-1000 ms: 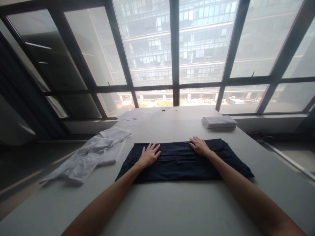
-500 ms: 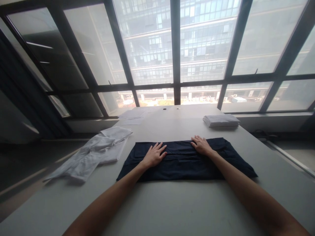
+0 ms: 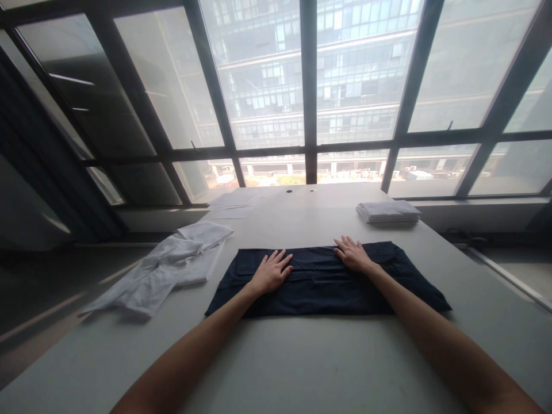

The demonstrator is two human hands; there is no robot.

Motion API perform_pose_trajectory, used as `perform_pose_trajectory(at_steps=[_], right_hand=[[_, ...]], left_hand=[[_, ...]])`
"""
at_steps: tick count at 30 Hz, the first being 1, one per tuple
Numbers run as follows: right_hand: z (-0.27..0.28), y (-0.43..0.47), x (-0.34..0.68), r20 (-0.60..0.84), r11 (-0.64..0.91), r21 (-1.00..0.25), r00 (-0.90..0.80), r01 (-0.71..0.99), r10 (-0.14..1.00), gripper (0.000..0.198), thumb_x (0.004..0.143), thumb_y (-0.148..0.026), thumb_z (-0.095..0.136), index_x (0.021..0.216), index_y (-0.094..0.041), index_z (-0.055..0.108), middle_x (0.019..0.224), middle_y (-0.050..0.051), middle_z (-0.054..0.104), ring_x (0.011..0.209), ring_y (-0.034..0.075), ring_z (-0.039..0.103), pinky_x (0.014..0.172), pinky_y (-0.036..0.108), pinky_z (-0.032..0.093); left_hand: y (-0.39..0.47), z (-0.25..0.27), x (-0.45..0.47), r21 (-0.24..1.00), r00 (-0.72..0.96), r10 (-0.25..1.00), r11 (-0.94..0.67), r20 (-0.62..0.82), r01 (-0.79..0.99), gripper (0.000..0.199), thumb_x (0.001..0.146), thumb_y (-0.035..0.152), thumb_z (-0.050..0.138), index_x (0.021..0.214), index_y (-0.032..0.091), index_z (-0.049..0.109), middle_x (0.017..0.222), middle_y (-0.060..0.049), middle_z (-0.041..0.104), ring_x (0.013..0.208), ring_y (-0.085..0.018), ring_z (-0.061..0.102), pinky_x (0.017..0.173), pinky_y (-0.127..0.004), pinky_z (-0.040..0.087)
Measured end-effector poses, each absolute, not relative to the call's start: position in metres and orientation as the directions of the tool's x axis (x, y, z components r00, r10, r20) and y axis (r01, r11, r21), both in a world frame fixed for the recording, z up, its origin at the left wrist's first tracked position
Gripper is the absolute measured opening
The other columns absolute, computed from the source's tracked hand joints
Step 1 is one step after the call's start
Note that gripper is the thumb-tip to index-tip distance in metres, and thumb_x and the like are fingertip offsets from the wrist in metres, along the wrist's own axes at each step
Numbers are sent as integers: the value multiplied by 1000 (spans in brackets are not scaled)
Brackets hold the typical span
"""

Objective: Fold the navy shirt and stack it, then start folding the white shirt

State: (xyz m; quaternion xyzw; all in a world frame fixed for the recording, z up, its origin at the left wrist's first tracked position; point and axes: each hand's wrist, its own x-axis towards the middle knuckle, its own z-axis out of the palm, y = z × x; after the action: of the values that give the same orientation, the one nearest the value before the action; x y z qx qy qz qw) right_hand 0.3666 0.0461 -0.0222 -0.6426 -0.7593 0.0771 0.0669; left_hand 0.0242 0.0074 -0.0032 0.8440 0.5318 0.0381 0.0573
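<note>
A dark navy piece of folded cloth (image 3: 319, 293), perhaps a garment, lies flat and wide across the table in front of me. My left hand (image 3: 271, 272) rests palm down on its left-middle part, fingers spread. Near the cloth's far edge, right of the middle, my right hand (image 3: 351, 255) also lies flat with its fingers apart. Neither hand grips the fabric. Faint creases run across the cloth between the two hands. What kind of garment it is cannot be made out.
Left of the cloth, a crumpled white garment (image 3: 172, 264) reaches the table's left edge. A stack of folded white cloth (image 3: 388, 211) sits at the back right. Sheets of paper (image 3: 233, 199) lie at the back left. The white table (image 3: 302, 362) extends to tall windows (image 3: 263, 75).
Almost nothing differs. Both hands stay flat on the navy cloth, and the right fingertips have shifted very slightly. The camera view has moved a touch.
</note>
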Motion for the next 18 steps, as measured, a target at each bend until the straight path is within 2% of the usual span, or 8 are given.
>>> perform_pose_trajectory(at_steps=[5, 10, 15, 18], right_hand=[[-22, 47, 364, -44, 76, -198, -86, 977, 995, 69, 106, -62, 19, 166, -27, 24, 175, 11, 11, 160, 31, 3, 124, 64, 4], [-24, 53, 378, -59, -27, -250, 12, 968, 998, 73, 105, -64, 13, 166, -26, 24, 174, 12, 11, 160, 32, 5, 123, 68, 5], [-24, 56, 401, -87, -218, -229, 203, 949, 975, 72, 104, -64, 20, 164, -26, 33, 174, 16, 14, 160, 37, 3, 119, 73, -2], [-24, 56, 403, -46, -253, -236, 250, 938, 967, 70, 105, -61, 22, 163, -24, 35, 173, 18, 14, 159, 39, 2, 118, 75, -1]], left_hand=[[8, -4, 24, 133, 434, 901, -430, -7, 893, 62, 108, 60, 27, 163, 32, 36, 172, -4, 23, 158, -32, 19, 124, -62, 18], [8, -4, 23, 128, 437, 899, -433, -6, 892, 61, 108, 60, 27, 162, 32, 36, 171, -5, 23, 158, -32, 19, 124, -62, 19], [7, -3, 23, 131, 436, 900, -432, -4, 892, 62, 108, 60, 27, 162, 31, 37, 172, -4, 23, 158, -32, 20, 124, -62, 19], [7, -3, 24, 129, 437, 900, -433, -3, 892, 62, 108, 60, 27, 162, 31, 38, 172, -5, 24, 158, -32, 20, 124, -62, 20]])
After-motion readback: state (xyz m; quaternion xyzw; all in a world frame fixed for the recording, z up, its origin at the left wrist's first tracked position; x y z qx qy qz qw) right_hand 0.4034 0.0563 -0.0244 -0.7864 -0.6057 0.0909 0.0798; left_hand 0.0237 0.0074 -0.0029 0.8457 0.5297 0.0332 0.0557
